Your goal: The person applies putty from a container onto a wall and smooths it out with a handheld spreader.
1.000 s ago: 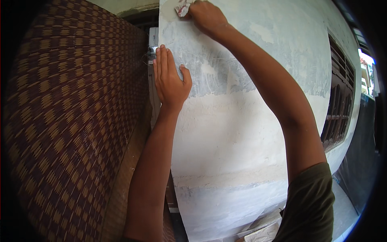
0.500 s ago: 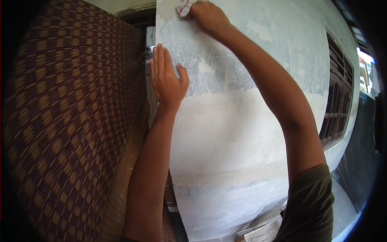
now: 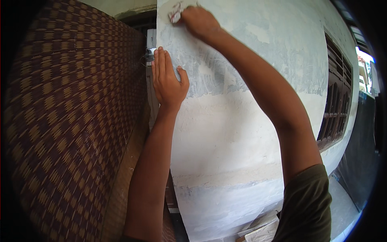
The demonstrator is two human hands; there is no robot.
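Note:
High on the patchy white and grey plastered wall [image 3: 229,133], my right hand [image 3: 201,23] is closed round a crumpled whitish sheet with reddish marks [image 3: 175,15]. The sheet is pressed to the wall near its upper left corner; its exact kind is unclear. Lower down, my left hand [image 3: 169,84] lies flat at the wall's left edge. Its fingers point up and the thumb stands apart, with nothing held.
A woven brown and tan panel [image 3: 76,105] rises close along the left. Beside the wall edge is a small grey-white box [image 3: 151,38] with wires. A dark wooden window [image 3: 336,92] is on the right. Flat boards or cartons [image 3: 260,232] lie at the wall's foot.
My right hand has slid left and slightly down along the wall with the crumpled sheet. My left hand stays against the wall edge.

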